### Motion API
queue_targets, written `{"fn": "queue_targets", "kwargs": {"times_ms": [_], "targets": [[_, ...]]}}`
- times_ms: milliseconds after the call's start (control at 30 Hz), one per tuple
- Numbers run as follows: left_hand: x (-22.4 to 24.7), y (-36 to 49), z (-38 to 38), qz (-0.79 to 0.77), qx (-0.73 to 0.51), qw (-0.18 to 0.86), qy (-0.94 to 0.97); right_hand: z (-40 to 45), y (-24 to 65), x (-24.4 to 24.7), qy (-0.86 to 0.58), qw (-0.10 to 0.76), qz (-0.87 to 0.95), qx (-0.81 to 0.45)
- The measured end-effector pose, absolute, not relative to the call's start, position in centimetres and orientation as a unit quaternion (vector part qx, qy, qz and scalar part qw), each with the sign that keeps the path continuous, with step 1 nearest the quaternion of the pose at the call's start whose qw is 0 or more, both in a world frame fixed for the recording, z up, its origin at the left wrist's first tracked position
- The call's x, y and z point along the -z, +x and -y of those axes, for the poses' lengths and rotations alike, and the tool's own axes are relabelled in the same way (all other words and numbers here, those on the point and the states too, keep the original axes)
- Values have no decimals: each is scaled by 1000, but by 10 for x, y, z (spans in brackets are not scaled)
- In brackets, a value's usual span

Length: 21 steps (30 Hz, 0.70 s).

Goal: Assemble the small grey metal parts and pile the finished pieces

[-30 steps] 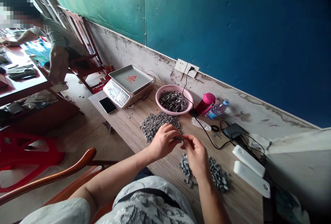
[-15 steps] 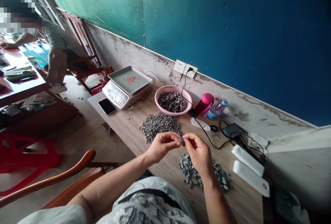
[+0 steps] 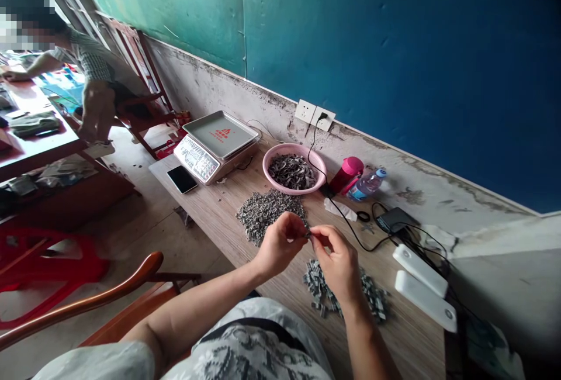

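Observation:
Between my fingertips is a small grey piece (image 3: 308, 234), mostly covered by the fingers. My left hand (image 3: 283, 245) pinches it from the left, with thumb and index finger curled into a ring. From the right, my right hand (image 3: 336, 260) grips the same piece, thumb and index finger pressed together. Beyond my left hand lies a heap of small grey parts (image 3: 263, 213). Partly under my right hand and forearm is a second pile of larger grey-green pieces (image 3: 372, 295). A pink basket (image 3: 264, 171) behind them holds dark curved strips.
A scale (image 3: 221, 143) and a phone (image 3: 182, 179) are at the table's far left. Right of the basket stand a red flask (image 3: 346, 175) and a water bottle (image 3: 367, 186). Cables and two white devices (image 3: 425, 301) lie at the right. A person (image 3: 94, 70) sits at another table.
My left hand has turned and risen slightly, its fingers more curled. The small piece has tilted between the fingertips and shows less. My right hand has barely moved.

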State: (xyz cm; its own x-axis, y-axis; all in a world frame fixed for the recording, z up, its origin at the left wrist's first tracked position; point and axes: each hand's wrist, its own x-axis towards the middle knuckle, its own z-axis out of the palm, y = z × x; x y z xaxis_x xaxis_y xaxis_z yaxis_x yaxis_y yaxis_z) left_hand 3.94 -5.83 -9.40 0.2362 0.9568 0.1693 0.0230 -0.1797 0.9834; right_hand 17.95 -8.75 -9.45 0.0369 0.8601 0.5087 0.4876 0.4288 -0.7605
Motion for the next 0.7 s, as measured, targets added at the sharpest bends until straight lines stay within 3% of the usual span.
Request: {"fn": "queue_targets", "kwargs": {"times_ms": [167,400,533,700], "targets": [[92,36,60,-413,-428,419,686,85,183,97,-511,478,697,-156],[83,34,60,-409,-417,421,694,82,181,102,-508,475,703,-148],[83,33,65,-378,-421,396,723,87,176,105,-531,499,636,-254],[96,32,72,-333,-426,229,809,94,174,104,-520,507,581,-368]]}}
